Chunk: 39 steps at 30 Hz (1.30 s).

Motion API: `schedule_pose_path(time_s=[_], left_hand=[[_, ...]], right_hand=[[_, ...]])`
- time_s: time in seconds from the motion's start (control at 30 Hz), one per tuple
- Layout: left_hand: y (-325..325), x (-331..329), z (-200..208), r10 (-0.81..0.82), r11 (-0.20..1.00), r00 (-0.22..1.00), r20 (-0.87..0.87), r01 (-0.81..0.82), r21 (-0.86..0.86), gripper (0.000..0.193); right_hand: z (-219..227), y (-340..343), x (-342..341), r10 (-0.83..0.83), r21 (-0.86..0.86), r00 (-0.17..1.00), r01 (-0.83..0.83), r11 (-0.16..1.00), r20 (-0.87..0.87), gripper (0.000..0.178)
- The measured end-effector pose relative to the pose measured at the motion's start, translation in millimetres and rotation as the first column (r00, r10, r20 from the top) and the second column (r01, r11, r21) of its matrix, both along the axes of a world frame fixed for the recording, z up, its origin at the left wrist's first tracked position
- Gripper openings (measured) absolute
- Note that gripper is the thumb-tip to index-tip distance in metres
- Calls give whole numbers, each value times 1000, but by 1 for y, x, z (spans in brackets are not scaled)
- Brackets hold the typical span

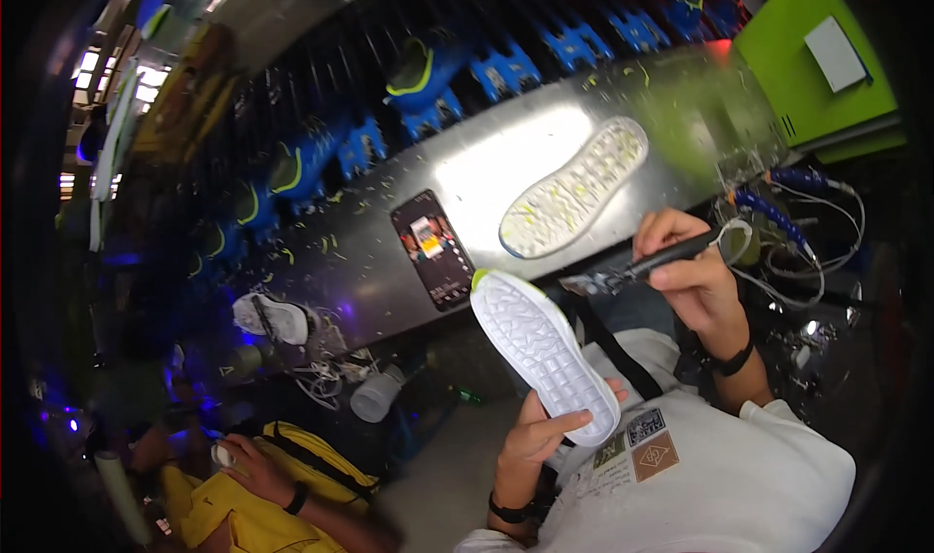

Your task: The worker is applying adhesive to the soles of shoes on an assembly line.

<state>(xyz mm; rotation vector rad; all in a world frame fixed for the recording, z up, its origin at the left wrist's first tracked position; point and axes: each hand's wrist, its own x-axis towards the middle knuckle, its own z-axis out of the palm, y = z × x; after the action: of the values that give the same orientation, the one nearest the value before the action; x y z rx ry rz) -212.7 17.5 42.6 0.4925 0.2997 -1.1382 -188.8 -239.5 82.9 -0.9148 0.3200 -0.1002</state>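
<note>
A white shoe sole (545, 349) is held in my left hand (545, 428), whose thumb presses on its patterned face near the lower end. A yellow-green edge shows round the sole's upper end. My right hand (689, 273) is closed round a black-handled tool (686, 251); its greyish tip points left and stays apart from the sole. The exact kind of tool is unclear. Beyond my hands, another shoe sole (574, 191), white with yellow-green bits, lies on the metal table (365, 285). Left of it lies a phone (433, 251) with its screen lit.
Blue holders (506, 71) and blue shoes (416, 71) line the table's far side. A green cabinet (822, 76) and blue hoses (769, 217) are at the right. At left sit a white shoe (272, 318), a translucent cup (377, 395) and a co-worker in yellow (229, 509).
</note>
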Motion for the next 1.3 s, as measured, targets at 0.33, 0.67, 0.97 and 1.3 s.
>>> schedule_pose_path(time_s=[0.33,0.67,0.97,1.3], left_hand=[[-34,-15,17,135,986,958,253,-156,64,65],[-32,-2,15,516,846,840,166,-531,59,67],[-71,37,40,372,926,919,129,-377,15,78],[-20,90,100,-143,936,972,187,71,346,55]], right_hand=[[43,8,7,130,-783,932,202,589,338,25],[13,51,-21,277,-729,888,91,678,368,21],[45,22,-37,338,-726,849,77,683,408,19],[28,35,-38,730,-408,596,-607,682,335,19]])
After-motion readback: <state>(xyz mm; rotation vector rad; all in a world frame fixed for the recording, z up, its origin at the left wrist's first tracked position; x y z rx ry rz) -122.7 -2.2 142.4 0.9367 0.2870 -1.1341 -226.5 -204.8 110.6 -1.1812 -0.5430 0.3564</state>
